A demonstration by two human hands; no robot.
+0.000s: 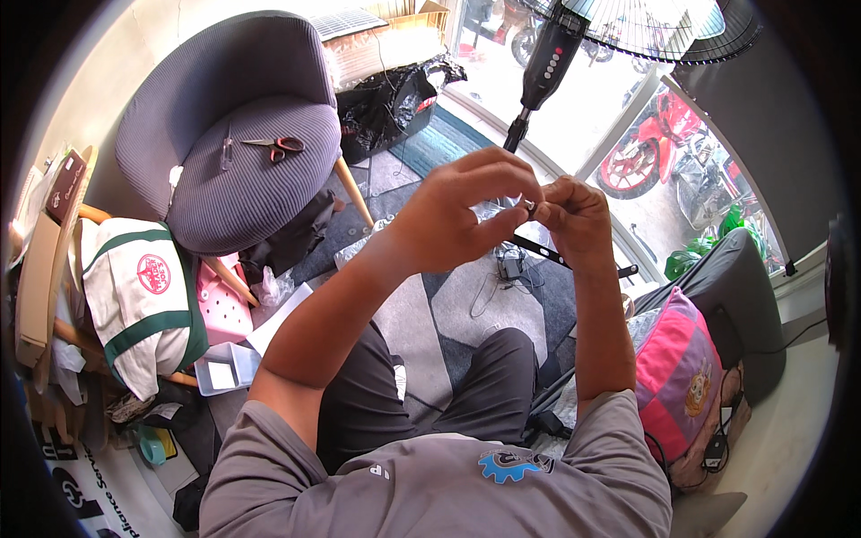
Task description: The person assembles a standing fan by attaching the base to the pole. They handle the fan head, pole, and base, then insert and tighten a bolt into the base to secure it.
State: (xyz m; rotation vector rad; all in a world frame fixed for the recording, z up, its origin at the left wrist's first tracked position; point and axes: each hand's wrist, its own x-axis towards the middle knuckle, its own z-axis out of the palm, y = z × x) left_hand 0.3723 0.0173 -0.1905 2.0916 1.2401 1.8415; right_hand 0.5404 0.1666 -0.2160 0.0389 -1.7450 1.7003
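Observation:
My left hand (462, 211) and my right hand (578, 215) meet in front of me, thumbs and fingertips pinched together. Between them shows a small shiny metal piece (529, 205), too small to name; the fingers cover most of it. Just beyond my hands stands a black pedestal fan's control column (553, 58), its lower pole passing behind my fingers. A flat black bar with holes (543, 250) runs behind my right wrist, low over the floor.
To the left, a grey striped chair (256, 170) holds red-handled scissors (285, 148) and a small clear-handled tool (227, 152). A canvas bag (134, 287) and a pink basket (224, 309) sit below it. At right lies a pink cushion (677, 368). Cables (511, 269) lie on the patterned rug.

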